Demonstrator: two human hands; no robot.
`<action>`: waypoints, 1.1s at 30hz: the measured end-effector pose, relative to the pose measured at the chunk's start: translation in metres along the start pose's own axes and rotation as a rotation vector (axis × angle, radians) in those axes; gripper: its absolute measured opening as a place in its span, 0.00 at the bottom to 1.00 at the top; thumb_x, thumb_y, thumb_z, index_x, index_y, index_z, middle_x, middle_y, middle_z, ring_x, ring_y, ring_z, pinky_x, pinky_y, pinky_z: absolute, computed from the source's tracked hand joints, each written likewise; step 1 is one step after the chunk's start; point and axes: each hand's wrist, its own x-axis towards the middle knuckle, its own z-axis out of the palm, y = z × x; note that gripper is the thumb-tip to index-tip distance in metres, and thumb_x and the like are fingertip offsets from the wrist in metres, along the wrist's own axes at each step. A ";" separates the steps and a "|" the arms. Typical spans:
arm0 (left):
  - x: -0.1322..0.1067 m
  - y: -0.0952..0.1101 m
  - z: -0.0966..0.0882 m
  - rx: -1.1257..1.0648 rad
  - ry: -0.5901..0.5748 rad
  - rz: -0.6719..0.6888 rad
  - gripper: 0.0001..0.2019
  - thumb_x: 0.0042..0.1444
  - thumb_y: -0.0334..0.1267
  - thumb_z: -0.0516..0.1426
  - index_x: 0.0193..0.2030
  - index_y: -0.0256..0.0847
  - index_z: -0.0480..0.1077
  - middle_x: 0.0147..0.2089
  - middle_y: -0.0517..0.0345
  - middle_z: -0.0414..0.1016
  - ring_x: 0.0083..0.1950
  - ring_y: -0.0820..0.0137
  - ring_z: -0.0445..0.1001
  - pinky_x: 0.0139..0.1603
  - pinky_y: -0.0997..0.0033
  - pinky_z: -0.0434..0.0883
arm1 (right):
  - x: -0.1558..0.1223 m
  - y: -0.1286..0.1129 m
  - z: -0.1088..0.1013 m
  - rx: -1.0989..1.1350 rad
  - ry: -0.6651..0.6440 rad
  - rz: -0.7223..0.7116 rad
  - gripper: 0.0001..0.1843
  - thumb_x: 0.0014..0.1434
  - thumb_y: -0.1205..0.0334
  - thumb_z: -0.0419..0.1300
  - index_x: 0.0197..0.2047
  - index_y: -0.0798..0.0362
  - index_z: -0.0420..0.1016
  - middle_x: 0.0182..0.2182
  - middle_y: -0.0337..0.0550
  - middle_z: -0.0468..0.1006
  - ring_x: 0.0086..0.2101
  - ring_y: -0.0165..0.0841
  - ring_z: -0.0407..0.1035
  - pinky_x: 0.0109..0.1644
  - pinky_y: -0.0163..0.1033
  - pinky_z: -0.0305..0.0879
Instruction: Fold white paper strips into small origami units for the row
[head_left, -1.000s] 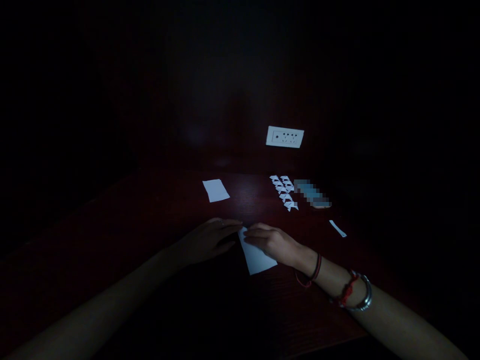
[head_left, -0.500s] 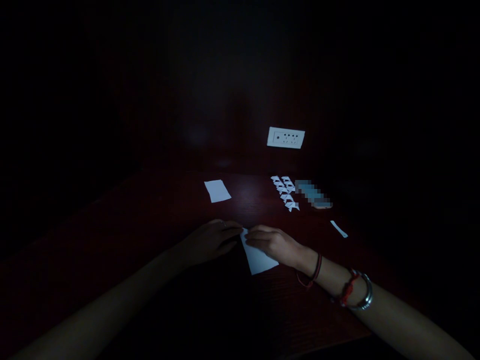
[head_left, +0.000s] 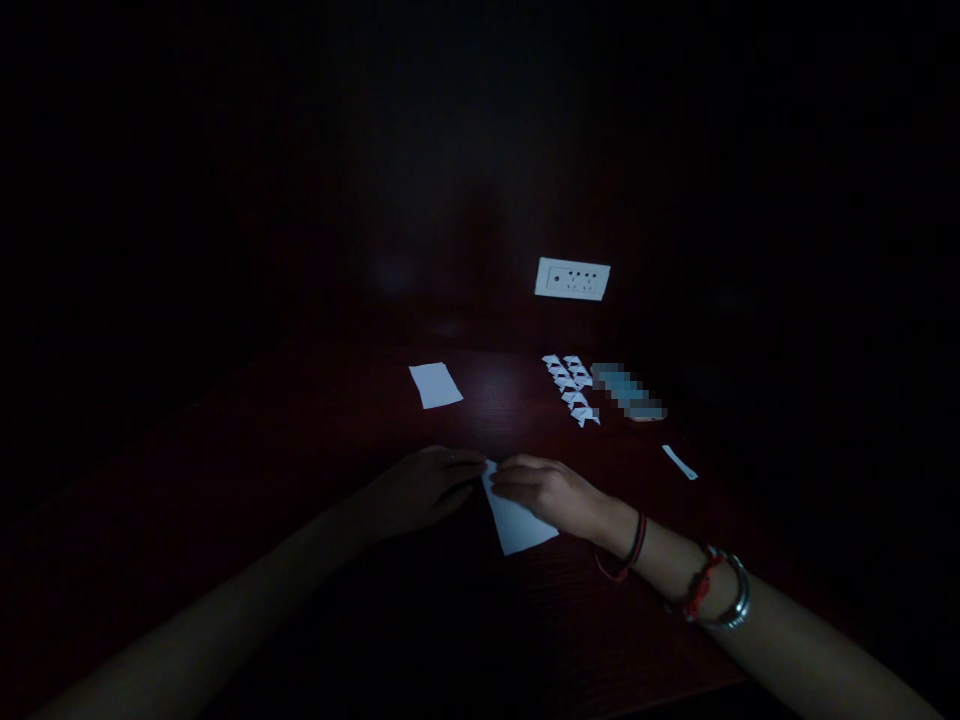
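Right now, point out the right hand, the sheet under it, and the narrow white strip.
Right hand [head_left: 553,495]: head view, on the back of the hand.
Sheet [head_left: 517,526]: head view, on its bare near part.
Narrow white strip [head_left: 679,462]: head view, on its middle.

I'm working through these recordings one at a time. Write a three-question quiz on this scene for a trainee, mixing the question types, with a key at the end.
1. Multiple choice: what lies under the right hand?
A) the narrow strip
B) the folded pieces
C) a white sheet

2. True or false: the silver bangle and the knotted red bracelet are on the same arm.

3. Short answer: what white item is mounted upright beyond the table?

Key:
1. C
2. True
3. A socket panel
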 end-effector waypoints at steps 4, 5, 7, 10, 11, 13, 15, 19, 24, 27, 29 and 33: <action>-0.001 -0.002 0.002 0.000 -0.001 -0.003 0.15 0.57 0.33 0.48 0.51 0.45 0.61 0.53 0.59 0.62 0.51 0.69 0.63 0.51 0.65 0.60 | 0.000 0.000 -0.002 0.002 0.001 -0.018 0.13 0.59 0.68 0.46 0.45 0.57 0.67 0.41 0.44 0.71 0.47 0.29 0.59 0.49 0.35 0.63; -0.001 -0.002 0.002 0.003 -0.005 -0.003 0.15 0.57 0.34 0.48 0.51 0.45 0.61 0.54 0.59 0.62 0.51 0.69 0.63 0.51 0.65 0.59 | 0.001 0.000 -0.002 0.000 -0.001 -0.022 0.13 0.59 0.68 0.47 0.45 0.57 0.67 0.41 0.44 0.71 0.47 0.29 0.59 0.49 0.35 0.63; -0.002 -0.003 0.002 0.021 -0.003 -0.018 0.15 0.57 0.35 0.48 0.51 0.47 0.61 0.53 0.60 0.63 0.53 0.68 0.61 0.51 0.64 0.58 | 0.001 -0.001 -0.004 -0.001 -0.009 -0.018 0.13 0.59 0.69 0.46 0.45 0.57 0.67 0.41 0.45 0.71 0.47 0.29 0.60 0.50 0.35 0.62; -0.002 -0.004 0.001 0.060 -0.001 -0.054 0.15 0.57 0.36 0.48 0.51 0.50 0.61 0.53 0.62 0.63 0.54 0.67 0.60 0.51 0.61 0.57 | 0.001 -0.002 -0.006 0.009 -0.018 -0.004 0.13 0.59 0.69 0.46 0.45 0.58 0.67 0.41 0.45 0.71 0.47 0.29 0.60 0.49 0.34 0.62; -0.002 -0.004 0.000 0.069 -0.001 -0.066 0.14 0.57 0.36 0.48 0.51 0.50 0.62 0.53 0.62 0.63 0.53 0.66 0.59 0.51 0.61 0.57 | 0.002 -0.002 -0.006 0.016 -0.017 -0.003 0.13 0.59 0.69 0.46 0.45 0.57 0.67 0.40 0.45 0.71 0.47 0.29 0.60 0.49 0.34 0.63; -0.002 -0.003 -0.001 0.074 -0.003 -0.077 0.14 0.57 0.37 0.49 0.50 0.51 0.62 0.52 0.62 0.64 0.53 0.65 0.59 0.50 0.61 0.57 | 0.002 -0.002 -0.006 0.025 -0.010 -0.003 0.13 0.59 0.69 0.47 0.45 0.57 0.68 0.40 0.45 0.71 0.46 0.29 0.60 0.48 0.35 0.63; -0.002 -0.002 -0.002 0.077 0.000 -0.089 0.14 0.57 0.37 0.49 0.49 0.51 0.63 0.52 0.62 0.64 0.52 0.65 0.59 0.49 0.61 0.58 | 0.002 -0.002 -0.007 0.028 -0.009 0.000 0.13 0.59 0.69 0.47 0.45 0.57 0.67 0.40 0.45 0.71 0.46 0.29 0.61 0.48 0.35 0.63; -0.001 0.000 -0.004 0.076 -0.008 -0.107 0.14 0.56 0.37 0.49 0.49 0.52 0.63 0.51 0.62 0.63 0.51 0.65 0.59 0.48 0.61 0.58 | 0.002 -0.002 -0.007 0.031 -0.013 0.006 0.13 0.58 0.70 0.47 0.45 0.57 0.67 0.40 0.46 0.71 0.46 0.29 0.60 0.49 0.34 0.62; -0.002 0.001 -0.004 0.076 0.006 -0.105 0.13 0.56 0.38 0.49 0.49 0.50 0.63 0.51 0.60 0.64 0.51 0.64 0.59 0.48 0.60 0.58 | 0.002 -0.003 -0.008 0.035 -0.019 0.012 0.13 0.59 0.70 0.46 0.45 0.58 0.67 0.40 0.46 0.71 0.46 0.30 0.61 0.48 0.35 0.63; -0.002 0.001 -0.002 0.076 0.024 -0.102 0.13 0.56 0.37 0.49 0.49 0.50 0.63 0.51 0.60 0.64 0.52 0.64 0.58 0.49 0.60 0.58 | 0.002 -0.004 -0.010 0.035 -0.017 0.019 0.13 0.58 0.70 0.47 0.45 0.57 0.67 0.39 0.46 0.71 0.45 0.30 0.61 0.47 0.35 0.63; -0.002 0.001 -0.001 0.070 0.029 -0.096 0.13 0.56 0.36 0.48 0.49 0.49 0.63 0.51 0.60 0.64 0.52 0.64 0.58 0.49 0.60 0.58 | 0.002 -0.003 -0.010 0.038 -0.020 0.018 0.13 0.58 0.70 0.47 0.45 0.57 0.67 0.39 0.47 0.71 0.45 0.30 0.61 0.47 0.35 0.63; -0.002 0.000 0.000 0.068 0.023 -0.095 0.13 0.56 0.36 0.48 0.49 0.49 0.63 0.51 0.60 0.64 0.53 0.64 0.58 0.50 0.60 0.58 | 0.001 -0.002 -0.010 0.052 -0.031 0.014 0.14 0.58 0.72 0.47 0.45 0.57 0.67 0.40 0.47 0.71 0.45 0.30 0.61 0.48 0.36 0.63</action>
